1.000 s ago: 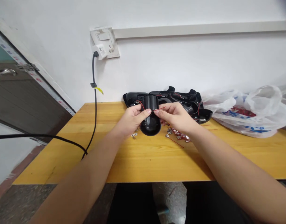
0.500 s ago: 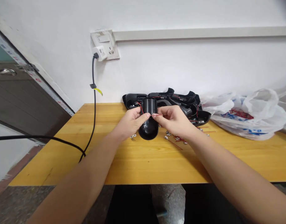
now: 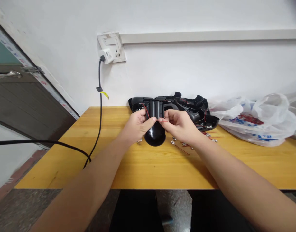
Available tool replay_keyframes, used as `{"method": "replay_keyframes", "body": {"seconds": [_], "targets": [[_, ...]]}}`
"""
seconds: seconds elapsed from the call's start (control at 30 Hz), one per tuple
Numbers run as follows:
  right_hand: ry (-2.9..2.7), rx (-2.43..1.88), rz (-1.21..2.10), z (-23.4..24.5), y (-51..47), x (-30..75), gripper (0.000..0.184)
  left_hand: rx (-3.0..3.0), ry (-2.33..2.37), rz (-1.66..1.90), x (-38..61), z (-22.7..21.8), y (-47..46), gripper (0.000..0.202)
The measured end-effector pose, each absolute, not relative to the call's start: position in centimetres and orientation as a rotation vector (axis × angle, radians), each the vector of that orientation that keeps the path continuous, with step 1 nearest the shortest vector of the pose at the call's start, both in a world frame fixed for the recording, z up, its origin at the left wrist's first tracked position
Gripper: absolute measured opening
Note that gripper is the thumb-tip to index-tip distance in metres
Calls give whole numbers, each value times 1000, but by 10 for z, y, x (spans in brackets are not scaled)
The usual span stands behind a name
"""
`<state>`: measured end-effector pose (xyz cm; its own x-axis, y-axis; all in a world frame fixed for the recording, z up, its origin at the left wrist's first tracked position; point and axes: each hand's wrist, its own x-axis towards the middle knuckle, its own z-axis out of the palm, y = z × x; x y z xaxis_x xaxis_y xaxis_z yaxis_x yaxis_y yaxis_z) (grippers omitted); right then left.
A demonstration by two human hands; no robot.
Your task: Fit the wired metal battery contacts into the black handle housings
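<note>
Right fingers (image 3: 162,119) pinched on thin red wire (image 3: 165,121); left fingers (image 3: 150,121) curled around glossy rounded black plastic housing (image 3: 155,137)

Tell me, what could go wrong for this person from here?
The thin red wire, apparently pinched by the right hand, might snap or pull loose if tugged. The black plastic housing, gripped by the left hand, could slip and fall onto the small metal pieces on the wooden table, scattering them.
</note>
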<state>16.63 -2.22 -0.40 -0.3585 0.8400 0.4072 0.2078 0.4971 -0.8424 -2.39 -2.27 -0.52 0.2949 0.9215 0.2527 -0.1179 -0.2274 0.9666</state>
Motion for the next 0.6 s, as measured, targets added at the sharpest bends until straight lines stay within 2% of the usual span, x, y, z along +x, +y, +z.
{"method": "replay_keyframes", "body": {"seconds": [0.1,0.27,0.4,0.6], "targets": [[-1826,-765,936,-3,-23,167,39,1500,804,1278,-24,-7,-25,34],[-1814,-756,1108,-2,-20,167,29,1856,965,1276,-35,-15,-21,40],[-1775,-826,1186,-7,-16,164,40,2000,1050,1224,-39,-16,-18,38],[-1874,-813,1017,-13,-12,169,33,2020,910,1184,-38,-14,-20,39]]}}
